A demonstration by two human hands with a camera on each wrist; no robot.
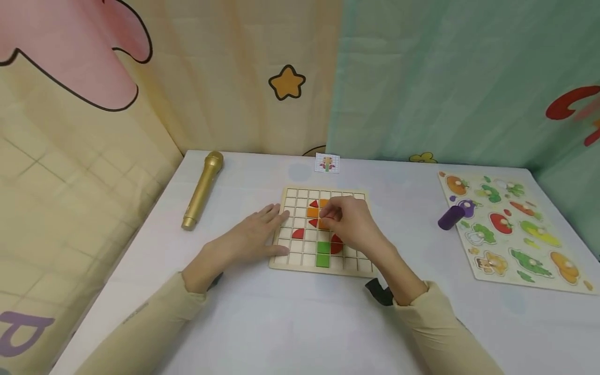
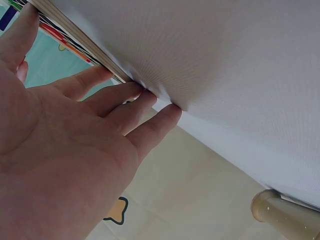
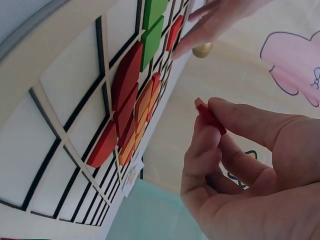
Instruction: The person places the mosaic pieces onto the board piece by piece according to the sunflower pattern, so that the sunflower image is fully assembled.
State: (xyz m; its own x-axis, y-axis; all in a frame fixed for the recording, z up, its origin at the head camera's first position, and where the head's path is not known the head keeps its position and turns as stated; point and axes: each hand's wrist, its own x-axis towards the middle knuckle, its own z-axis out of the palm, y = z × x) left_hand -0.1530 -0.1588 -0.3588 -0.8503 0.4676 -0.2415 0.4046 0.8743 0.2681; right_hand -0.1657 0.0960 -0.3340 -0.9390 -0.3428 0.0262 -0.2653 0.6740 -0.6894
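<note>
A wooden grid board [image 1: 323,271] lies on the white table, in front of the person. My left hand [image 1: 250,234] rests at its left edge with fingers extended, fingertips on the cloth beside the rim in the left wrist view. Over the upper middle of the board, my right hand [image 1: 353,224] pinches a small red block [image 3: 211,118] between thumb and fingers; its full shape is hidden. Green squares [image 1: 323,260], orange squares [image 1: 312,212], red triangles [image 1: 314,204] and red rounded pieces [image 1: 336,247] sit in the cells. A red quarter-circle [image 1: 298,234] lies left of the greens.
Behind the board lies a small picture card [image 1: 327,163]. A gold microphone [image 1: 202,192] is at the back left. On the right, a vegetable puzzle board [image 1: 503,245] lies flat, with a purple cylinder [image 1: 451,217] at its left edge. Printed curtains hang behind the table.
</note>
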